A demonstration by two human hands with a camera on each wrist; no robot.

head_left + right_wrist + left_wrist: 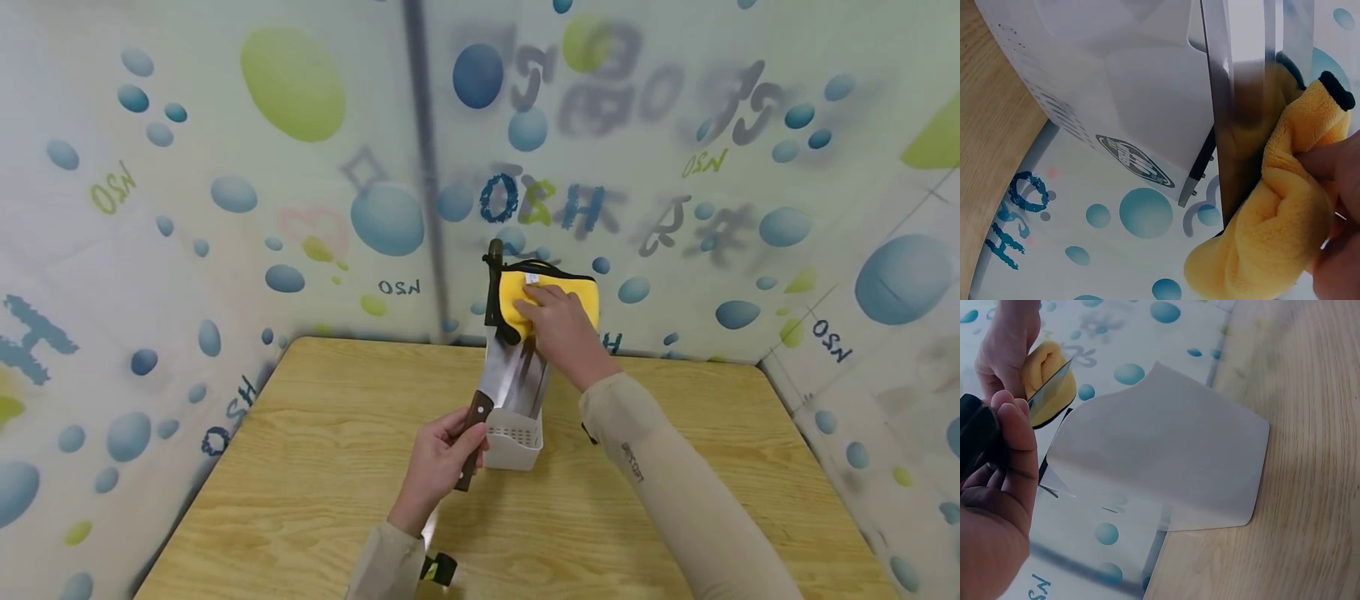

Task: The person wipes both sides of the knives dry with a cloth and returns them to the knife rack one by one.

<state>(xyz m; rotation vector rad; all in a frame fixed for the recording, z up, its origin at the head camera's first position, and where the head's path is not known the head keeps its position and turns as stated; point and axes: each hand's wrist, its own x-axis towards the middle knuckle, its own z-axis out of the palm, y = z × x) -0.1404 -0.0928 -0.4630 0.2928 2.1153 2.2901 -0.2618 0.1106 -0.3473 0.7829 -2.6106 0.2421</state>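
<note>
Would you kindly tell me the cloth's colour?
The cloth is yellow, edged in black, clearest in the head view.

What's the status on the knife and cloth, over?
Left grip on knife. Right grip holds cloth against blade. Holder close behind; nothing seems in the way.

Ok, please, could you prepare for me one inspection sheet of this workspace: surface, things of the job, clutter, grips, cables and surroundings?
Surface: wooden table, with a white holder on it.
Job's things: knife with a brown handle, blade pointing away from the person; yellow cloth at the blade.
Clutter: a dark upright thing beside the cloth; what it is, unclear.
Grips: the person's left grip holds the knife by its handle; the right grip holds the cloth.
Cables: nothing seen.
Surroundings: walls printed with blue and green spots and letters.
</note>
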